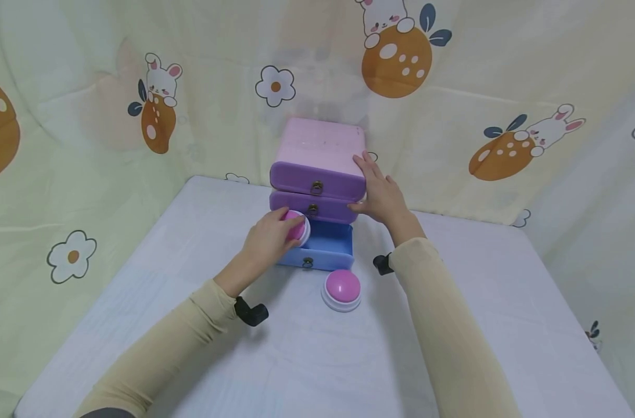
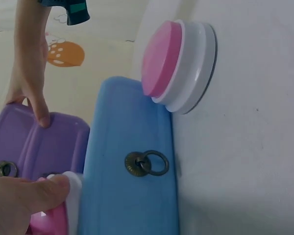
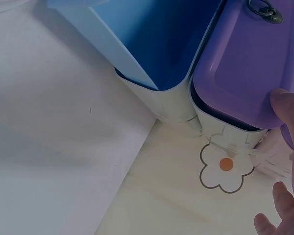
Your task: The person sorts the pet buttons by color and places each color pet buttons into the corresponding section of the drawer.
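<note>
A small drawer cabinet [image 1: 319,145] has a pink top, two purple drawers shut one above the other, and a blue bottom drawer [image 1: 317,258] pulled out. My left hand [image 1: 267,238] grips a push button [image 1: 297,227] with a pink dome and white base, over the left part of the blue drawer. In the left wrist view, the thumb [image 2: 51,192] lies against that button's white rim. The right hand [image 1: 382,194] rests on the cabinet's right side, thumb at the edge of the middle purple drawer [image 3: 245,73]. A second pink-and-white button [image 1: 342,289] sits on the table before the drawer.
The cabinet stands near the back edge of a white-covered table [image 1: 453,325]. Behind it hangs a cream curtain [image 1: 218,116] with rabbits and flowers. Each drawer has a small brass ring pull [image 2: 146,163]. Black wrist cameras [image 1: 251,312] are worn at both cuffs.
</note>
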The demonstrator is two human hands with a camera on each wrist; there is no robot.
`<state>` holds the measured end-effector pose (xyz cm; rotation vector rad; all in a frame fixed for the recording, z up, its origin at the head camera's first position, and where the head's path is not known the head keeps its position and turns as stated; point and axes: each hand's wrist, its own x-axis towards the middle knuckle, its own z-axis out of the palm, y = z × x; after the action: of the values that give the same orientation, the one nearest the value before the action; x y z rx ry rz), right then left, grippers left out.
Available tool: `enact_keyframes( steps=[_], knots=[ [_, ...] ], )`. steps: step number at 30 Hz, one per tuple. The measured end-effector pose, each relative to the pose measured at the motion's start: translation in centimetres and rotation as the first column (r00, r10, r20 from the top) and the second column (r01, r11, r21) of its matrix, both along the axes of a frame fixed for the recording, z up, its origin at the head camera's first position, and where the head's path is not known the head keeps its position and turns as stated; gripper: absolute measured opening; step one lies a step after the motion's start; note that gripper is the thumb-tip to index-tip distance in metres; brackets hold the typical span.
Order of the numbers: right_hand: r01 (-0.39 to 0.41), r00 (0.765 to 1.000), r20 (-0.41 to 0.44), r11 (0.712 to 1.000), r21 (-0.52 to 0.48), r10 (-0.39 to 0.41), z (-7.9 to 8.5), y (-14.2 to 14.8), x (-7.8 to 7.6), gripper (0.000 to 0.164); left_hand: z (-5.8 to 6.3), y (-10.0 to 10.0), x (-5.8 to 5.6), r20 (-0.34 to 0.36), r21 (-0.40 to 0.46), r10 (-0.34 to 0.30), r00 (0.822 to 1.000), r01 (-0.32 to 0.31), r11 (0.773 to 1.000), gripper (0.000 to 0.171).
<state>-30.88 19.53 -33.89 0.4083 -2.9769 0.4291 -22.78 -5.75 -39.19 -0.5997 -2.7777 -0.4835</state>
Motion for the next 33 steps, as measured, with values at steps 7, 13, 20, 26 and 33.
enact_keyframes(
  steps=[7, 13, 20, 26, 33],
  knots=[
    [-0.003, 1.0, 0.003, 1.0, 0.002, 0.003, 0.1, -0.1, -0.1, 0.114, 0.1, -0.3, -0.6, 0.022, -0.054, -0.057, 0.998, 0.058, 0.997, 0.045],
    [0.001, 1.0, 0.007, 1.0, -0.001, -0.001, 0.2, -0.1, 0.0, 0.114, 0.6, 0.0, -0.9, 0.08, -0.108, -0.086, 0.993, 0.095, 0.99, 0.048],
    [0.004, 1.0, 0.012, 1.0, -0.012, -0.003, 0.1, 0.0, 0.0, 0.115, 0.9, 0.1, -1.5, 0.129, -0.168, -0.113, 0.985, 0.134, 0.977, 0.049],
    [-0.001, 1.0, 0.021, 1.0, -0.013, 0.001, 0.3, 0.1, 0.1, 0.114, 0.4, 0.3, -2.3, 0.214, -0.18, -0.119, 0.969, 0.159, 0.971, 0.05],
    [0.001, 1.0, 0.013, 1.0, -0.01, -0.001, 0.2, -0.3, 0.2, 0.113, 0.1, 0.3, -2.8, 0.239, -0.145, -0.112, 0.965, 0.15, 0.978, 0.048]
  ],
)
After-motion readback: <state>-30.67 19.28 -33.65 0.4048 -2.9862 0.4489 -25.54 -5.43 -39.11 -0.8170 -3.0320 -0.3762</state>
